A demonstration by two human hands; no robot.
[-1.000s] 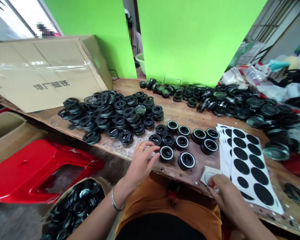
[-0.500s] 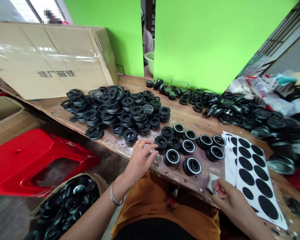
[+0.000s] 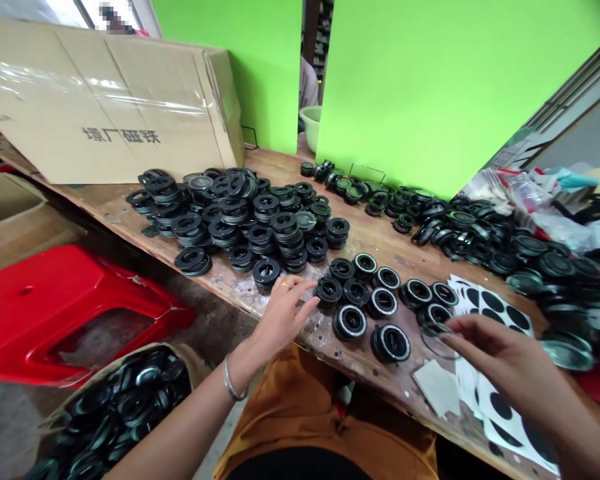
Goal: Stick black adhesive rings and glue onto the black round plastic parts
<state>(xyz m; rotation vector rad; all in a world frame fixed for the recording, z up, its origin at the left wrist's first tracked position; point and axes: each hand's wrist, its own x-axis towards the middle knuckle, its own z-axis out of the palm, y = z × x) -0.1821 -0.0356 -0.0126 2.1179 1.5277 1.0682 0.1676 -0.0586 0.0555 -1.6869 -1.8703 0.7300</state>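
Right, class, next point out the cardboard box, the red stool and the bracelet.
Cardboard box (image 3: pixel 120 100), head view: its printed side.
Red stool (image 3: pixel 57 277), head view: its seat.
Bracelet (image 3: pixel 227 381), head view: its metal band.

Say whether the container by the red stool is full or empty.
Full, or nearly: black discs fill the container near to its rim.

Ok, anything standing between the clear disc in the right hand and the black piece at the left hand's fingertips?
Yes: white-rimmed pieces stand on the table between the clear disc in the right hand and the black piece. Nothing visible separates the left hand from it.
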